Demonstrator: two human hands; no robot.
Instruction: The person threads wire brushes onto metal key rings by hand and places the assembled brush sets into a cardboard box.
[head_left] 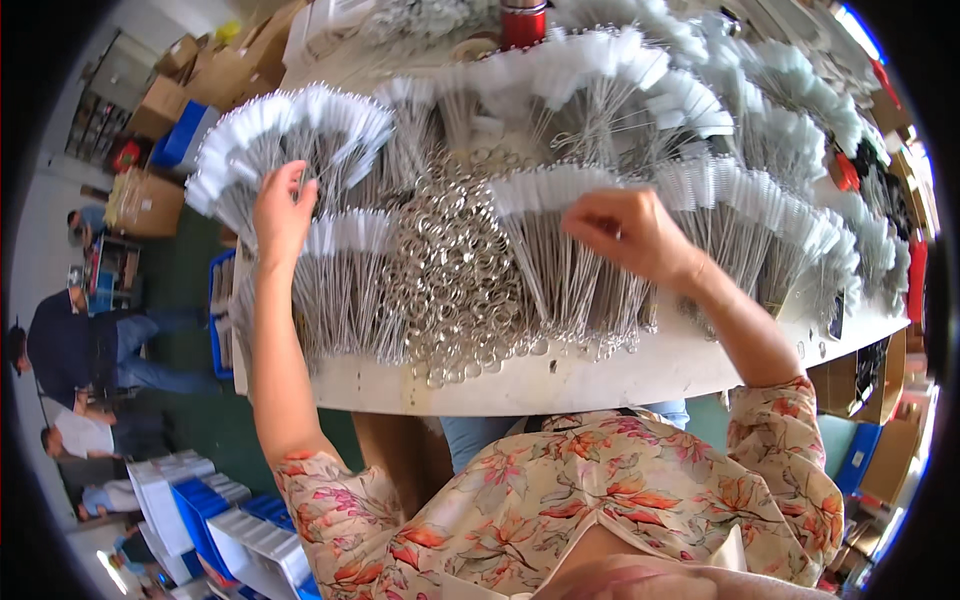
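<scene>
My left hand (283, 215) reaches up to a fanned bundle of thin wire-handled brushes (300, 115) with white bristle heads. Its thumb and fingers stand apart, and I see nothing between them. Over a row of similar brushes (540, 190), right of centre, hovers my right hand (635, 235) with curled fingers. Whatever its fingertips pinch, if anything, is too small to make out. Between the two hands lies a heap of shiny metal rings (455, 280). Another row of brushes (350, 235) lies below my left hand, handles toward me.
The white table (480, 400) curves along its front edge before me. More brush bundles (785, 140) cover its right side. A red cylinder (523, 22) stands at the back. Cardboard boxes (150, 200), blue and white bins (205, 510) and several people are off to the left.
</scene>
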